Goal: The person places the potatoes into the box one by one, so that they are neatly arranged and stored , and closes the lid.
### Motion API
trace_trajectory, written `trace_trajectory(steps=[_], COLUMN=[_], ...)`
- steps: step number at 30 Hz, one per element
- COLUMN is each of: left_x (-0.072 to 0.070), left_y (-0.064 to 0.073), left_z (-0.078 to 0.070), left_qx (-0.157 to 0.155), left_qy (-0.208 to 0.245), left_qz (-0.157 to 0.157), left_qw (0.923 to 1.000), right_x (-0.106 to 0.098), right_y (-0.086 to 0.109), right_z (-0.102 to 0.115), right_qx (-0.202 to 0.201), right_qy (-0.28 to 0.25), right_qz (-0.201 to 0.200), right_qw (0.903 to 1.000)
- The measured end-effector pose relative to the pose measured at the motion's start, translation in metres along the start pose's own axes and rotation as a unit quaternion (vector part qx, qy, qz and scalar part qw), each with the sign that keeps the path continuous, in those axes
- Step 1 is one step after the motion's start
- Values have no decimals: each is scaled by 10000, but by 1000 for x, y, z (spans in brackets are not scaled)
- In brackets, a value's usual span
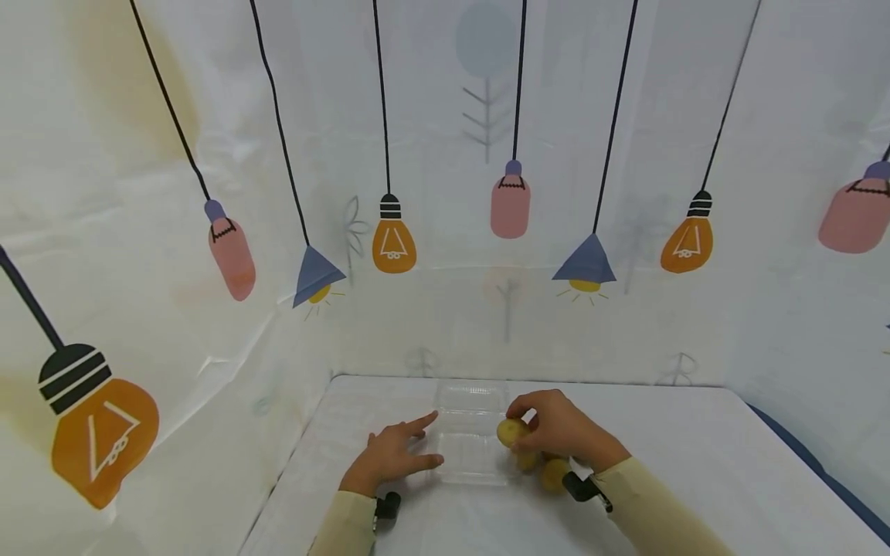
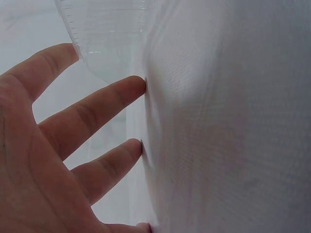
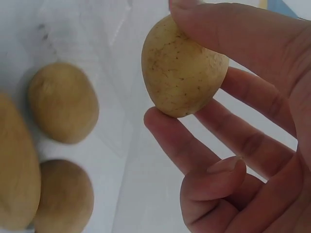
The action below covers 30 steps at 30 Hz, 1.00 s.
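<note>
My right hand (image 1: pixel 565 429) pinches a small yellow potato (image 3: pixel 182 73) between thumb and fingers, at the right side of a clear plastic container (image 1: pixel 471 457). Its lid half (image 1: pixel 473 397) lies folded back behind it. More potatoes (image 1: pixel 554 475) sit on the table under the right hand and are partly hidden by it; the right wrist view shows several loose potatoes (image 3: pixel 63 102). With fingers spread, my left hand (image 1: pixel 393 459) is at the container's left side. In the left wrist view, one fingertip touches the container's edge (image 2: pixel 80 46) and other fingertips rest on the white cloth.
A white cloth covers the table (image 1: pixel 389 533). White sheets printed with hanging lamps (image 1: pixel 511 205) form walls behind and at both sides. Dark wrist cameras (image 1: pixel 582 486) sit on both wrists, the right one close to the potatoes.
</note>
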<state>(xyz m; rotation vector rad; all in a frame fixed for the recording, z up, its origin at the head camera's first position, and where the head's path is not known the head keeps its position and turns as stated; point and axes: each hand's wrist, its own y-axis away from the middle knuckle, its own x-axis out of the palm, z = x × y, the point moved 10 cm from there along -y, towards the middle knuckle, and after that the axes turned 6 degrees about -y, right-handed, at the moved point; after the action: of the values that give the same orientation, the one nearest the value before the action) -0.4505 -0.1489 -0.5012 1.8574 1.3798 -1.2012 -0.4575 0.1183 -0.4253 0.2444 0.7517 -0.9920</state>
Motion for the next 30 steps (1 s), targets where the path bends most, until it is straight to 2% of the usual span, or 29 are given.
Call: trace_trajectory(steps=[9, 17, 23, 30], left_x=[4, 3, 4, 2], left_y=[-4, 1, 3, 0], left_z=[4, 6, 5, 1], left_qx=[-83, -158, -96, 14], left_qy=[26, -14, -37, 7], left_qz=[25, 33, 40, -33], left_qw=[10000, 9999, 9999, 10000], right_x=[25, 55, 74, 91], right_y=[-20, -42, -54, -65], right_z=[12, 24, 34, 34], right_qx=[-220, -582, -640, -701], right_qy=[-214, -344, -139, 126], right_qz=[457, 905, 1257, 1578], right_qw=[9985, 9936, 9899, 9849])
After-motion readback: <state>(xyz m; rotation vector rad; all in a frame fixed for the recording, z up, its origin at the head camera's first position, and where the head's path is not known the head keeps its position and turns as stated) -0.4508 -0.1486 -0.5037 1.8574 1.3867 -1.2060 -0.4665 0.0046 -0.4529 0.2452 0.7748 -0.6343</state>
